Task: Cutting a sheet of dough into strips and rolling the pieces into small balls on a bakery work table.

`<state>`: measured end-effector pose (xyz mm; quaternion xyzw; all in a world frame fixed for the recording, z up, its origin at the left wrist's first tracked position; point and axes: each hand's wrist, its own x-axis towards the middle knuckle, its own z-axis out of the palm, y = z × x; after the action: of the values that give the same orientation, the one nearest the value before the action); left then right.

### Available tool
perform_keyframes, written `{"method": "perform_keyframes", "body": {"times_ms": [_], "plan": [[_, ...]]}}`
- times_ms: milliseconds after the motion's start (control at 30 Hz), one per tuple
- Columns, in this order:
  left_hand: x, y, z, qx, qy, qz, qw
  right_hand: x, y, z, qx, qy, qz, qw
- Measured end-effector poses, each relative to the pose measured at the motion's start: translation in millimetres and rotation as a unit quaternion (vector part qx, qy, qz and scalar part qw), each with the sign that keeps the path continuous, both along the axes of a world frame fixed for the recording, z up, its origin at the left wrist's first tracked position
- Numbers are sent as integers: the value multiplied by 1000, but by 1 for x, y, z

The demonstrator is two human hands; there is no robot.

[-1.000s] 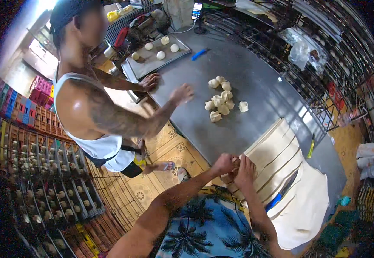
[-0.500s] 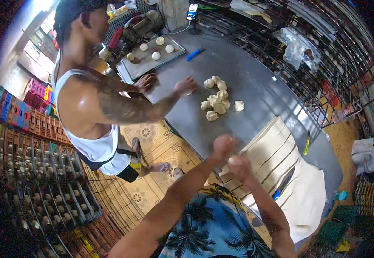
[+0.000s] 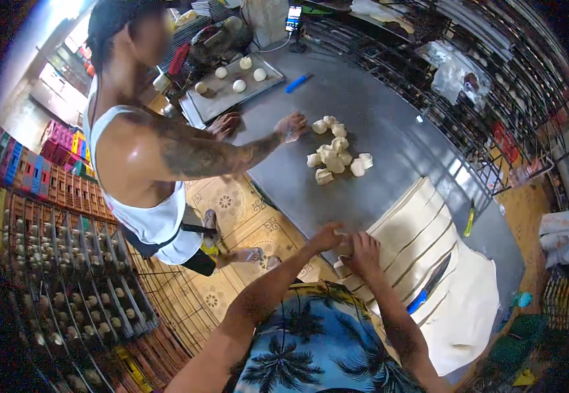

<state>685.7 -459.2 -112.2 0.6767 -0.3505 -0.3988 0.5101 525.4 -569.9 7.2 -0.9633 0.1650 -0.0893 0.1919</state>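
Observation:
A large sheet of pale dough [image 3: 464, 311] lies on the metal table, cut into long strips at its left part. At the near end of the strips, my left hand [image 3: 326, 238] is closed in a pinch at the end of a dough strip. Close beside it, my right hand [image 3: 364, 255] has its fingers wrapped round the same strip, most of which they hide. A knife with a blue handle [image 3: 418, 302] rests on the sheet. Farther up the table sits a pile of torn dough lumps [image 3: 332, 157].
A co-worker in a white tank top [image 3: 142, 216] stands at left, one hand [image 3: 291, 126] near the lumps. A tray [image 3: 268, 77] holds several dough balls. A blue tool [image 3: 297, 83] and a yellow-green cutter [image 3: 470, 219] lie on the table. Metal racks [image 3: 94, 281] stand left and right.
Another dough lump has landed at the right side of the pile. My hands have come lower and closed at the strip's end. The co-worker's hand has shifted slightly toward the lumps.

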Motion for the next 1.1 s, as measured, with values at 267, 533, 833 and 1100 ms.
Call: {"method": "perform_keyframes", "body": {"times_ms": [267, 533, 833, 1100], "plan": [[-22, 3, 71, 68, -4, 58, 996, 3, -21, -26, 36, 93, 11, 995], [-34, -17, 86, -74, -278, 153, 945, 19, -14, -22, 196, -43, -15, 980], [3, -9, 149, 72, -218, 135, 964, 50, -1, -19, 149, 44, -80, 985], [-9, -1, 125, 119, -179, 162, 963, 40, 10, -14, 129, 182, -49, 974]]}}
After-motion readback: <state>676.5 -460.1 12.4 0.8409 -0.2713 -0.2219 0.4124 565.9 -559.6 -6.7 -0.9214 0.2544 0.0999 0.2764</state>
